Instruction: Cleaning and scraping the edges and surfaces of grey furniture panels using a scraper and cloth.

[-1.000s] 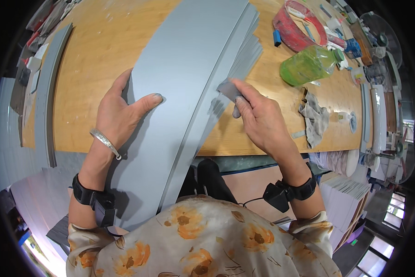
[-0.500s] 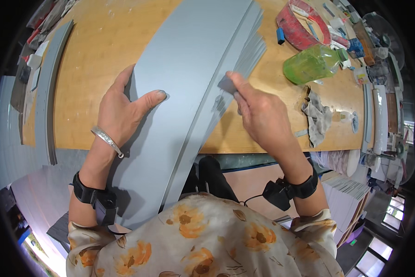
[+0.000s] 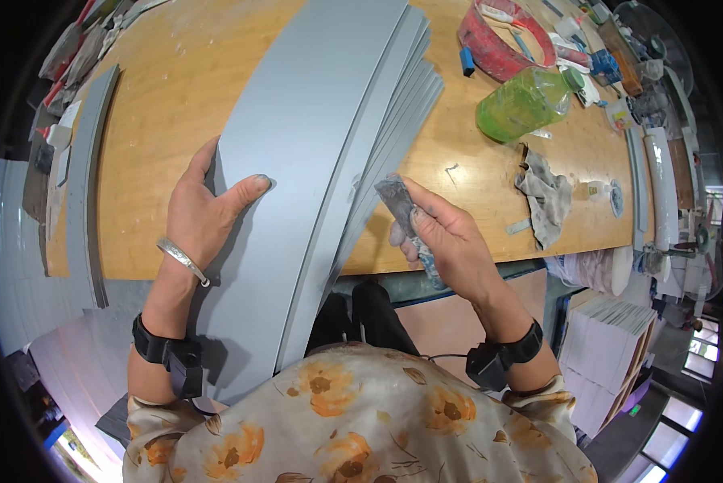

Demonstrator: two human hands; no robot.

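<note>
A long grey panel (image 3: 289, 145) lies lengthwise before me, its near end reaching my body. Under its right side several more grey panels (image 3: 401, 113) are fanned out in steps. My left hand (image 3: 208, 197) holds the top panel by its left edge, thumb flat on the upper face and fingers along the side, partly hidden. In my right hand (image 3: 446, 237) is a scraper (image 3: 395, 201) with a grey-smeared blade and a bluish handle end showing below the fingers. The blade is beside the fanned edges, seemingly just apart from them. A grey smear marks one panel strip.
On the wooden table (image 3: 160, 105) to the right stand a red round tub (image 3: 478, 36) with tools, a bottle of green liquid (image 3: 522, 105) and a crumpled grey rag (image 3: 545, 197). Narrow grey strips (image 3: 92, 185) lie at the left. Stacked white boards (image 3: 599, 346) are low right.
My right hand has drawn back toward me from the panel edges, turning the scraper so more of it shows. My left hand keeps its hold; the whole view has shifted slightly.
</note>
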